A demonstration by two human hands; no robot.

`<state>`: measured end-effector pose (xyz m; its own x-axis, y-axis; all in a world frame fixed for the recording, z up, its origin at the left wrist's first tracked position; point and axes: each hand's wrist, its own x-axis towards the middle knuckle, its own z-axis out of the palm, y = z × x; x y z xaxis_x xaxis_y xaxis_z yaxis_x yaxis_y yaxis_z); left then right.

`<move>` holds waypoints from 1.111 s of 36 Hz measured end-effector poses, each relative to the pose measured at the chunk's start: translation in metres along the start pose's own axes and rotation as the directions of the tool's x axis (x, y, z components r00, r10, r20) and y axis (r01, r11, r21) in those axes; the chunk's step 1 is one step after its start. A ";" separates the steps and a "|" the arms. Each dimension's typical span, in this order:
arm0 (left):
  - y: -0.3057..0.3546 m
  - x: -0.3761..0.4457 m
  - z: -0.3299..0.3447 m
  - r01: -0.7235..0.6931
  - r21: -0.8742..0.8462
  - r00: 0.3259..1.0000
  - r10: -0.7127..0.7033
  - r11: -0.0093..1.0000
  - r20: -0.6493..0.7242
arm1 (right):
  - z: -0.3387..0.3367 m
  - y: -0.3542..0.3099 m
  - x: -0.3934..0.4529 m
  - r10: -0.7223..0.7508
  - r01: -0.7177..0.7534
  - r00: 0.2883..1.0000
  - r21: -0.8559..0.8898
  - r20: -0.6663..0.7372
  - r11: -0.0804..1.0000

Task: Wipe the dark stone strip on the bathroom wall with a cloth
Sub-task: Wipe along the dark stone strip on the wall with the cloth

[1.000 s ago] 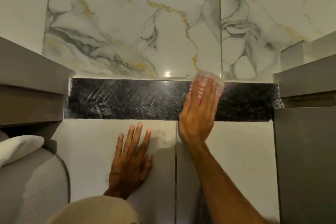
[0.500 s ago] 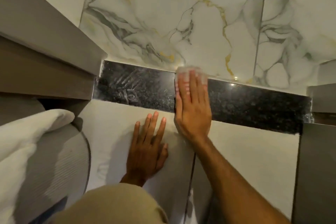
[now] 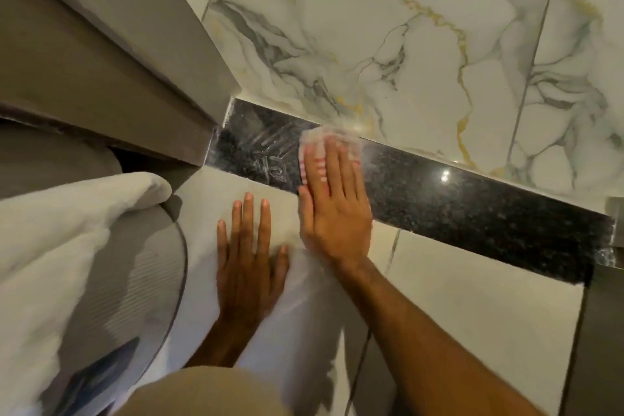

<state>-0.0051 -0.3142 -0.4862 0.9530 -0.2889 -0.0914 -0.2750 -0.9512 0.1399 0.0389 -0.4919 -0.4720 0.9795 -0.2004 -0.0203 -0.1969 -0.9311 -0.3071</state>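
A dark speckled stone strip (image 3: 456, 209) runs across the wall between marble tiles above and plain pale tiles below. Its left end shows whitish smears and streaks. My right hand (image 3: 332, 209) lies flat on the strip with its fingers together, pressing a thin white cloth with pink stripes (image 3: 315, 140) against the stone. Only the cloth's edges show past the fingers. My left hand (image 3: 248, 260) rests flat, fingers spread, on the pale tile just below the strip and holds nothing.
A grey cabinet or ledge (image 3: 101, 54) juts out at the left, meeting the strip's left end. A white towel (image 3: 57, 230) lies on a ribbed grey lid (image 3: 141, 273) at lower left. A grey panel (image 3: 604, 331) borders the right.
My right hand has slid the cloth leftward along the strip, from right of centre toward the smeared left end. The view has swung and tilted left. My left hand stays on the tile.
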 end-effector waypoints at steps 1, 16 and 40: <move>-0.005 0.000 -0.002 -0.006 -0.003 1.000 0.006 1.000 0.007 | 0.002 0.004 -0.017 -0.109 0.109 0.994 -0.009 0.008 0.994; -0.016 -0.014 -0.006 0.018 -0.030 1.000 -0.018 0.999 -0.024 | 0.000 -0.042 0.049 0.107 -0.108 0.994 0.009 0.009 0.994; -0.020 -0.028 -0.005 0.034 -0.037 0.996 -0.031 0.999 0.079 | 0.008 -0.024 0.001 -0.421 0.423 0.902 -0.001 0.092 0.906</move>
<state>-0.0257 -0.2860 -0.4819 0.9480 -0.2670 -0.1731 -0.2376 -0.9558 0.1734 0.0454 -0.4670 -0.4724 0.9707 0.2394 0.0232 0.2359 -0.9289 -0.2856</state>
